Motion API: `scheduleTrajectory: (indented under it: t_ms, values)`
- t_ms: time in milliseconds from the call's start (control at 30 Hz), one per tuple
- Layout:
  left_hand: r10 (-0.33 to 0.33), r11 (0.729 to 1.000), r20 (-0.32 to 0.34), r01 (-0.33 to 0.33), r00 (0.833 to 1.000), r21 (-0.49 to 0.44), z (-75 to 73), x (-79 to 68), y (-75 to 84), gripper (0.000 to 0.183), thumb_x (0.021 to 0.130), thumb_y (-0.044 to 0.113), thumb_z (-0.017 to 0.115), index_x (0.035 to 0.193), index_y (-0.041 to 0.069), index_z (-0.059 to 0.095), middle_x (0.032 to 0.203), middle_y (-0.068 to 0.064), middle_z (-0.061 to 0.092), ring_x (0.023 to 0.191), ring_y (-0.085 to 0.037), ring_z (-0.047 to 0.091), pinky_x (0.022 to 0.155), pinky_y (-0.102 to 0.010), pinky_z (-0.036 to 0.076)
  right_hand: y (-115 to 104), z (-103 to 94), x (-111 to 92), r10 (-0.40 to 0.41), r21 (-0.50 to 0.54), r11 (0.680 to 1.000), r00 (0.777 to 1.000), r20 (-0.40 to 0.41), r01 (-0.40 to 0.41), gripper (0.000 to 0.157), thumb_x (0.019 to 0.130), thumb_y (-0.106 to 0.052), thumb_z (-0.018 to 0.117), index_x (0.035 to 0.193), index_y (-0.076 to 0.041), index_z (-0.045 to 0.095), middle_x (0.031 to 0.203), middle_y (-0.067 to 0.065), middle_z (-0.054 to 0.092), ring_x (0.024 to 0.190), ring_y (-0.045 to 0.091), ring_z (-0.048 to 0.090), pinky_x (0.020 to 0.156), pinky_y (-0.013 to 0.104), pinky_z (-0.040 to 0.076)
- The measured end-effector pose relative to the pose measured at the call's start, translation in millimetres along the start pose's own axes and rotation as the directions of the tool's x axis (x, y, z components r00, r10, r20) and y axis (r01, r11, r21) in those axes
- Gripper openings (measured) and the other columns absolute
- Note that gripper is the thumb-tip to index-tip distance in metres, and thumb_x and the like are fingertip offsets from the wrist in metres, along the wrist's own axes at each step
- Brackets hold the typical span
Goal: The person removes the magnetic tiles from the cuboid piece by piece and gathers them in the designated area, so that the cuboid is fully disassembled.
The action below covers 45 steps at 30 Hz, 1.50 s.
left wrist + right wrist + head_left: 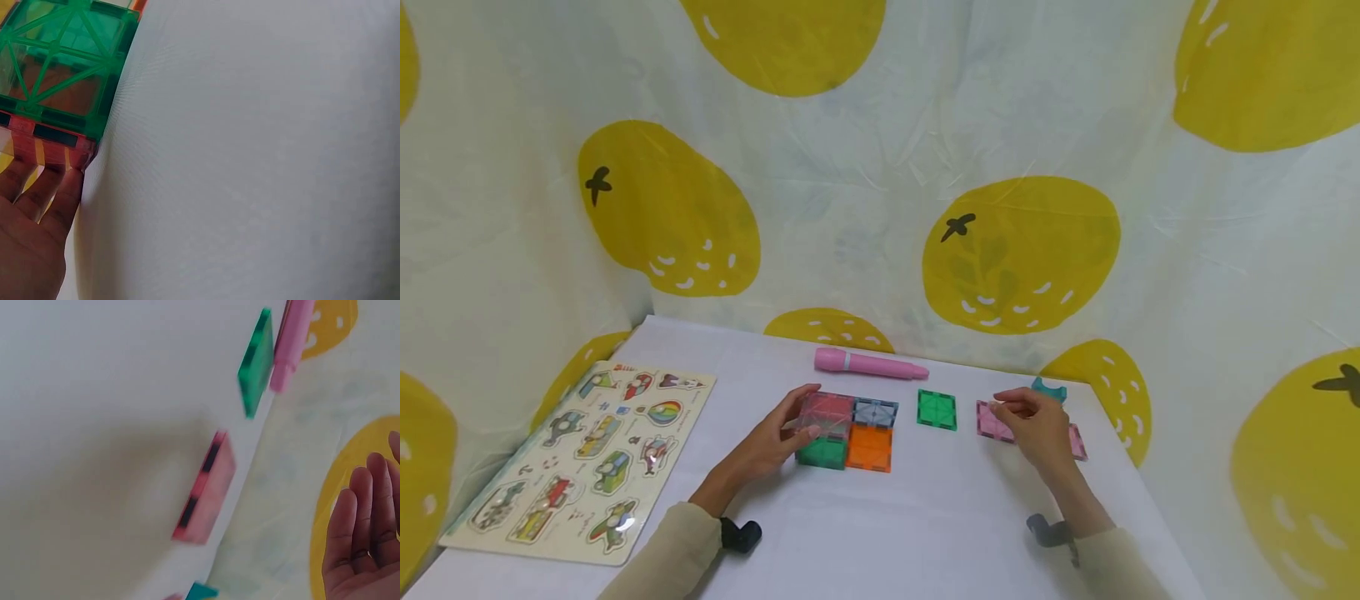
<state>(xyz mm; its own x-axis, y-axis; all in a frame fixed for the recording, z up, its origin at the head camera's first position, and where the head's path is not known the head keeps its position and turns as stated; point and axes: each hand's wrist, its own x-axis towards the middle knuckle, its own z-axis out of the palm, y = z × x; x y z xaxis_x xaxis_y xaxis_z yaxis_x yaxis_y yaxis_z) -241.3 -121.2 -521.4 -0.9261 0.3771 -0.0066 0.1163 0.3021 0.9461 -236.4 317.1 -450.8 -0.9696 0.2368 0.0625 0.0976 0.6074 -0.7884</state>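
Puzzle board [578, 472], small marks among its pictures [598, 437] too fine to make out as lettering, no text, label, brand, number or sign legible in any view

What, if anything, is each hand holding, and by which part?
The left hand grips the red tile by its left side. The right hand holds nothing; it is near the pink tile.

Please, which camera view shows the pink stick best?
The head view: the pink stick lies there whole and unobstructed. The right wrist view shows only one end, cut off by the top edge; the left wrist view does not show it.
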Motion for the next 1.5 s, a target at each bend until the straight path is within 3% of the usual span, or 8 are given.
scheduleTrajectory:
  t_ms: [167,467,800,933,1067,1300,1500]
  values:
    - [0.001,1.000,0.001,-0.001,1.000,0.004,0.2,-0.2,-0.9,0.073,0.102,0.044,0.070,0.162,0.049,0.029,0.174,-0.008,0.033,0.159,-0.041,0.034,0.127,-0.062,0.034,-23,20.1,-9,-0.040,0.063,0.997,0.997,0.061,0.037,0.028,0.098,-0.031,0.080,0.120,-0.015,0.076,0.106,0.010,0.075,0.092,0.027,0.069,0.074,0.022,0.062]
    - [0.002,1.000,0.004,-0.002,1.000,0.006,1.1,-0.3,-0.8,0.074,0.103,0.043,0.069,0.164,0.045,0.027,0.173,-0.009,0.033,0.158,-0.041,0.035,0.127,-0.062,0.034,-54,57.3,-22,-0.209,0.027,0.978,0.970,0.126,0.207,0.028,0.090,-0.028,0.088,0.116,-0.022,0.078,0.102,0.003,0.076,0.095,0.020,0.069,0.082,0.019,0.059]
    - [-0.007,1.000,0.008,0.007,1.000,0.005,1.3,0.6,-0.8,0.074,0.103,0.043,0.069,0.165,0.043,0.027,0.173,-0.009,0.034,0.157,-0.040,0.036,0.127,-0.061,0.034,-69,90.1,-27,-0.301,0.052,0.954,0.931,0.205,0.297,0.035,0.088,-0.022,0.089,0.121,-0.021,0.077,0.116,0.003,0.079,0.113,0.033,0.072,0.100,0.054,0.061]
    - [-0.004,1.000,0.008,0.004,1.000,0.008,1.0,0.5,-0.9,0.073,0.103,0.043,0.069,0.163,0.045,0.028,0.173,-0.009,0.034,0.157,-0.040,0.036,0.127,-0.061,0.035,-73,100.5,-27,-0.339,0.028,0.940,0.916,0.215,0.341,0.033,0.090,-0.019,0.088,0.121,-0.022,0.078,0.118,-0.001,0.078,0.114,0.028,0.071,0.102,0.054,0.060]
    - [0.007,1.000,0.006,-0.008,1.000,0.006,0.9,0.3,-1.7,0.074,0.104,0.042,0.068,0.165,0.041,0.027,0.172,-0.010,0.035,0.157,-0.041,0.037,0.127,-0.062,0.035,-77,110.4,-26,-0.363,-0.013,0.926,0.900,0.242,0.377,0.036,0.090,-0.017,0.087,0.125,-0.022,0.077,0.121,-0.004,0.076,0.118,0.024,0.069,0.106,0.054,0.058]
    - [0.013,1.000,0.008,-0.013,1.000,-0.001,1.7,1.5,-3.2,0.074,0.104,0.042,0.068,0.166,0.039,0.027,0.172,-0.008,0.036,0.157,-0.039,0.037,0.127,-0.061,0.035,-82,126.0,-18,-0.320,-0.094,0.931,0.912,0.255,0.353,0.031,0.093,-0.021,0.085,0.122,-0.025,0.078,0.119,-0.006,0.076,0.117,0.021,0.067,0.106,0.049,0.059]
    - [0.014,1.000,0.003,-0.014,1.000,-0.003,2.0,1.2,-2.8,0.075,0.104,0.042,0.068,0.166,0.036,0.027,0.172,-0.009,0.036,0.157,-0.040,0.037,0.126,-0.062,0.035,-85,134.4,-13,-0.356,-0.099,0.914,0.896,0.266,0.392,0.023,0.094,-0.018,0.083,0.116,-0.021,0.080,0.110,-0.005,0.076,0.106,0.020,0.066,0.099,0.043,0.060]
